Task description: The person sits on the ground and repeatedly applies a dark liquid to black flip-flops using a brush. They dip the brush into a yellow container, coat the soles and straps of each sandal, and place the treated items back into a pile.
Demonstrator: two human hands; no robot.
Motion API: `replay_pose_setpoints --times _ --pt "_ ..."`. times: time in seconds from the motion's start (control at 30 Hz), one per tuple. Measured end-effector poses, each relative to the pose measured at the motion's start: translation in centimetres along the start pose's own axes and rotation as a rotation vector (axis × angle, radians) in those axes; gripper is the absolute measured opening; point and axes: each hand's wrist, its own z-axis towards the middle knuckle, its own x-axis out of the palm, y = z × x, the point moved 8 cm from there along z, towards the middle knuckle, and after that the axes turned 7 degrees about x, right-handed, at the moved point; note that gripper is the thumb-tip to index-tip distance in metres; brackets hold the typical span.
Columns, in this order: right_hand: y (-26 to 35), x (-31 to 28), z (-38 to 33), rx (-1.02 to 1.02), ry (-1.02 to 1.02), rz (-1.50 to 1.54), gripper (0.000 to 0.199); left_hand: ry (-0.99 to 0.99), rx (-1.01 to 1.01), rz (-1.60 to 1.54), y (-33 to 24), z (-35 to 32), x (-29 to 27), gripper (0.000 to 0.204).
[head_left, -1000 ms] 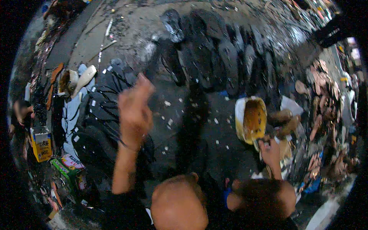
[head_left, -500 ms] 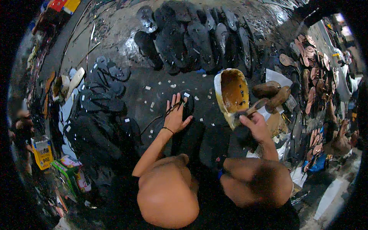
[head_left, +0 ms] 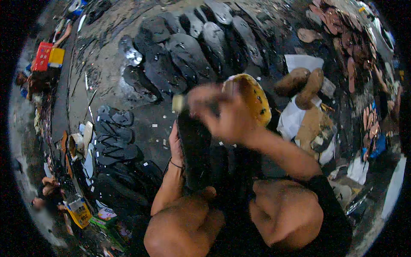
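Note:
My left hand (head_left: 176, 143) grips the left edge of a black sandal sole (head_left: 195, 152), which it holds up in front of my knees; part of the fingers is hidden behind it. My right hand (head_left: 231, 115), smeared by motion, is closed around what looks like a brush, whose pale blurred end (head_left: 177, 103) sits over the sole's far end. Whether that end touches the sole I cannot tell. Just beyond my right hand is a cut-open tub (head_left: 262, 105) with a yellow, brown-stained inside, partly covered by the hand.
Several black soles (head_left: 188, 51) lie in rows at the far side. Strapped black flip-flops (head_left: 115, 135) are piled on the left. To the right are two brown shoe lasts (head_left: 309, 88), white paper (head_left: 304, 63) and tan sandal parts (head_left: 334, 21). A green box (head_left: 105, 218) stands lower left.
My right hand has moved left from the tub to the sole, bringing the brush across. My left hand, earlier flat on a sandal, now grips a sole's edge. The view has shifted.

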Motion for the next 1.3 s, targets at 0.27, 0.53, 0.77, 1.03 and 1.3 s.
replay_pose_setpoints --times 0.27,0.53,0.77,1.03,1.3 --pt "1.1 0.7 -1.6 0.061 0.103 0.222 0.024 -0.223 -0.020 -0.073 0.0 -2.0 -4.1 0.053" --pt "-2.8 -1.9 2.9 0.288 -0.074 0.066 0.027 -0.226 0.017 -0.135 -0.2 -2.6 -3.2 0.055" --pt "-2.6 -2.9 3.9 0.165 -0.151 0.111 0.027 -0.290 0.109 0.313 -2.3 -1.9 -5.3 0.049" --pt "-1.4 4.2 -7.9 0.177 0.484 0.508 0.022 -0.702 -0.153 0.034 0.0 -5.0 -10.7 0.044" --pt "-13.8 -6.6 -7.1 0.257 -0.195 -0.426 0.024 -0.667 -0.623 0.028 1.9 -16.6 -7.3 0.043"
